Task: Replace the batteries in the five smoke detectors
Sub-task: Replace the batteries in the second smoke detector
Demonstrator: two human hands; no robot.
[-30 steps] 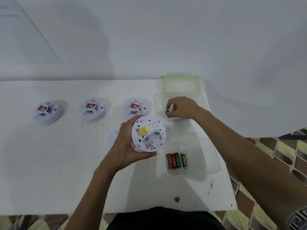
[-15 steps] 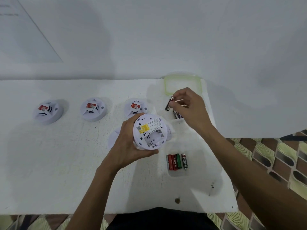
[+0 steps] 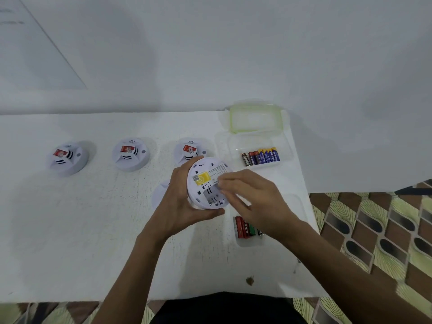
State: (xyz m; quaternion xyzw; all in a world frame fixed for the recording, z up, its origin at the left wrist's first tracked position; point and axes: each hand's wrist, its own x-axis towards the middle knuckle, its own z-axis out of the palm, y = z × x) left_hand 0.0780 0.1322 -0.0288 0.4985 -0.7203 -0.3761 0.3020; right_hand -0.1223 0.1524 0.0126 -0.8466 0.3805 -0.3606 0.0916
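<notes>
Over the white table (image 3: 70, 242), seen from my head camera, my left hand (image 3: 180, 206) wraps around the rim of a round white smoke detector (image 3: 205, 183), fingers clenched on its edge, its underside tilted up toward me. That underside is smooth plastic with a yellow sticker and a printed label, and the open battery bay sits just below the sticker. My right hand (image 3: 252, 199) reaches across it, fingertips (image 3: 222, 183) pinched together at the bay; motion blur hides whether a battery is between them, so I cannot tell what they grip.

Behind the held one, three more domed detectors (image 3: 131, 154) stand in a row toward the back, each with a red label on top, well apart from each other. A white disc (image 3: 161, 192) lies flat on the table, mostly hidden by my left hand.

Just right of the row, a clear plastic container (image 3: 287, 148) holds a line of batteries (image 3: 261, 156), mostly blue and yellow with a black and a red one on their left. Its green-rimmed lid (image 3: 254, 118) leans behind it against the wall. Near my right wrist, a second clear tray (image 3: 247, 242) holds red, green and black batteries (image 3: 245, 228), partly covered by my hand.

The table's right edge runs close beside both containers, with patterned floor beyond. Open, scuffed tabletop stretches to my left
</notes>
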